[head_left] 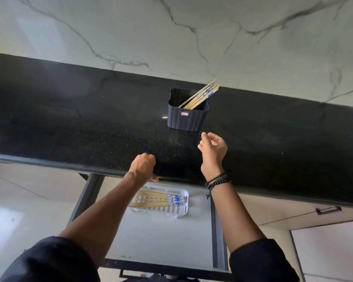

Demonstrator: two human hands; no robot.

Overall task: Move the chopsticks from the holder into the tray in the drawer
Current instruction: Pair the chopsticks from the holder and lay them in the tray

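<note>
A dark ribbed holder [186,117] stands on the black counter near the back wall. Several wooden chopsticks [202,94] with blue-patterned ends lean out of it to the upper right. Below the counter, a white slotted tray [171,210] lies in the open drawer with several chopsticks [161,200] lying flat in it. My right hand [212,148] hovers just below and right of the holder, fingers loosely curled and apart, holding nothing. My left hand [144,165] is over the counter's front edge with its fingers curled, and I see nothing in it.
The black speckled counter [69,127] runs across the view, with a marble-patterned wall [171,33] behind. The open drawer [161,241] has a pale floor and grey side rails. A shut drawer with a dark handle [328,210] sits to the right.
</note>
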